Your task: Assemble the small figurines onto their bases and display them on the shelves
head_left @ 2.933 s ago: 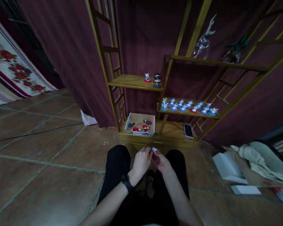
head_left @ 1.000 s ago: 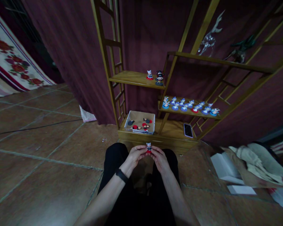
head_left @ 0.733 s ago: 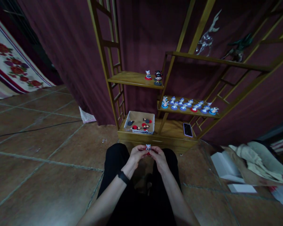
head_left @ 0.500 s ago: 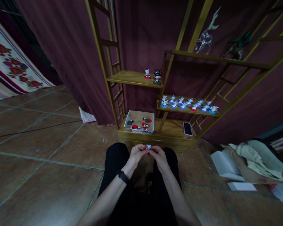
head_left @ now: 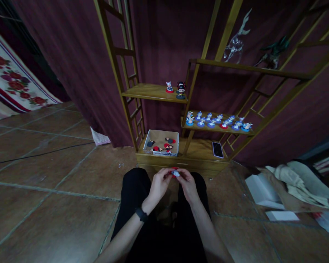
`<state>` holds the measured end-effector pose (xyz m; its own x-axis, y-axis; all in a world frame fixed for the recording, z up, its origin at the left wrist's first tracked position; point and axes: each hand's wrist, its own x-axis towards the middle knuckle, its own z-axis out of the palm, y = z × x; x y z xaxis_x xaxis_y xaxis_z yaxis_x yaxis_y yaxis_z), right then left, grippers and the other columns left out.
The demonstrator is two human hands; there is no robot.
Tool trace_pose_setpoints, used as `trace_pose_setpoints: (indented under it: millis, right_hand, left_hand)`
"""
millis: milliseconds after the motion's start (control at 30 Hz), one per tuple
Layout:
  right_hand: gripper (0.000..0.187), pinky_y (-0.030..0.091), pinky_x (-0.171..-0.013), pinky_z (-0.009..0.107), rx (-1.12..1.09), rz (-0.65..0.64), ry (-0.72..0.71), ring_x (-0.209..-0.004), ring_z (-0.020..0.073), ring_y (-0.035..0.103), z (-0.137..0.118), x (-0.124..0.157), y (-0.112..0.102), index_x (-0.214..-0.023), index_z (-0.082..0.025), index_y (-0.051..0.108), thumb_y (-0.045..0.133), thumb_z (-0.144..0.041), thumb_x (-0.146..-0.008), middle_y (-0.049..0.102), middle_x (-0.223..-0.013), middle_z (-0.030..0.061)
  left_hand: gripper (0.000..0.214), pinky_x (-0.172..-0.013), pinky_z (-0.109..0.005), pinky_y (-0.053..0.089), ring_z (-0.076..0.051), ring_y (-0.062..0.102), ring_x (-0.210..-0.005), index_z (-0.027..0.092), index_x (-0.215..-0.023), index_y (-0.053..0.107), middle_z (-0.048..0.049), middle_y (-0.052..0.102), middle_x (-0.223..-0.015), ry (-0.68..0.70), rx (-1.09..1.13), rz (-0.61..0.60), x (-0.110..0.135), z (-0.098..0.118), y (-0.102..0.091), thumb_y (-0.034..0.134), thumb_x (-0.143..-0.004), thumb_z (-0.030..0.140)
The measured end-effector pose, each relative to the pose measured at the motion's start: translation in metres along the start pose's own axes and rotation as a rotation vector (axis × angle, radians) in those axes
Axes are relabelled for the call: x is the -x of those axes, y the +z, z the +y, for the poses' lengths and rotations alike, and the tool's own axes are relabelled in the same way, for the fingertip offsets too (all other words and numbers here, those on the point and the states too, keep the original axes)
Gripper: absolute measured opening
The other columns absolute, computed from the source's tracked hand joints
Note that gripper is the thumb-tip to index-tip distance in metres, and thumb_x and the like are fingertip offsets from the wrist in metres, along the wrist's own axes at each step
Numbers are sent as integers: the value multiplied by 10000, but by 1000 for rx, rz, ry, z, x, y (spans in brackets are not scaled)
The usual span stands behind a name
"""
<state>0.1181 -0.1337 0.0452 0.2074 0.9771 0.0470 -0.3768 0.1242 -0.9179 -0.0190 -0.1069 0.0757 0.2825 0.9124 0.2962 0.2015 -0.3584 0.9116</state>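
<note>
Between my hands, above my knees, is a small figurine (head_left: pixel 176 173) with a white head and a red round base. It is tipped over, its base turned away from me. My left hand (head_left: pixel 161 182) pinches it from the left, and my right hand (head_left: pixel 187 182) grips it from the right. Just beyond stands an open cardboard box (head_left: pixel 161 136) with several figurines on red and dark bases lying inside. On the upper left shelf (head_left: pixel 145 90) stand a white-haired figurine (head_left: pixel 169 87) on a red base and a black-haired figurine (head_left: pixel 181 90) on a dark base.
Several blue-and-white figurines (head_left: pixel 211 122) stand in rows on the lower right shelf. A phone (head_left: pixel 217 149) lies on the cabinet top. Above are a clear deer ornament (head_left: pixel 234 47) and a dark green ornament (head_left: pixel 272 54). White boxes (head_left: pixel 264 191) and cloth (head_left: pixel 296 182) lie on the right floor.
The figurine in my hands has gone from upright to tipped, its red base now at the far side. Both hands still hold it. The view has shifted slightly.
</note>
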Motion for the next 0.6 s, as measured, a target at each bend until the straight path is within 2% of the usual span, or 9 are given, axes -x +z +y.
trace_pose_setpoints:
  millis: [133, 333, 467, 600]
  right_hand:
    - [153, 431, -903, 343, 90, -53, -83, -1001, 194, 581, -7, 0, 2, -837, -235, 639, 655, -276, -691, 639, -1078, 22]
    - [132, 454, -874, 333, 135, -64, -90, -989, 195, 589, -7, 1, 2, -828, -223, 645, 640, -269, -704, 636, -1075, 35]
    - [148, 452, -873, 330, 159, -42, -57, -952, 189, 601, -4, 0, 0, -836, -223, 658, 650, -244, -690, 662, -1002, 28]
    - [207, 479, -807, 320, 93, -7, 32, -839, 174, 622, 0, 2, 0, -873, -216, 665, 680, -255, -670, 685, -902, 24]
  left_hand:
    - [264, -815, -300, 463, -169, 593, -929, 221, -1006, 660, -60, 642, -1016, 97, -16, -25, 4, 6, -7, 500, -806, 154]
    - [249, -824, -302, 463, -174, 597, -934, 221, -979, 673, -55, 654, -1004, 82, -16, -32, 5, 5, -10, 507, -803, 164]
    - [223, -741, -276, 484, -163, 616, -817, 212, -942, 690, -50, 675, -922, -44, 26, -6, 3, -5, -5, 569, -757, 182]
    - [256, -691, -283, 503, -165, 625, -717, 163, -948, 682, -61, 692, -831, -240, 256, -9, -3, -12, 2, 639, -708, 240]
